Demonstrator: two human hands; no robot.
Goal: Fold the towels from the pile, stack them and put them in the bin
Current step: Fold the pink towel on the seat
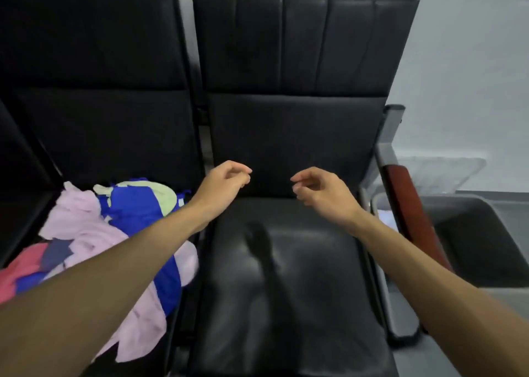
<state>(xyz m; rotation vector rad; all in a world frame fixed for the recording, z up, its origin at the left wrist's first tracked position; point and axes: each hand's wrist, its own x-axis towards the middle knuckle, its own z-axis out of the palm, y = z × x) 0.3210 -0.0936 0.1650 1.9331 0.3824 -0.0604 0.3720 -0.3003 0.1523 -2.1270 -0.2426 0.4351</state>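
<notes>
Two empty hands above a black chair.
Left hand (226, 180) and right hand (320, 192) hover near each other over the right chair (286, 276), apart, fingers loosely curled and gripping nothing. Towels (114, 233) in pink, lilac, blue and pale green lie in a loose, unfolded pile on the left chair (120, 136), partly under the left forearm. A red-padded armrest (409, 210) stands just right of the right wrist.

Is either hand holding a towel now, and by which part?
Nothing is held. The left hand and right hand hover empty, loosely curled, above the black leather seat; the pink-and-blue towel pile lies on the neighbouring seat.
</notes>
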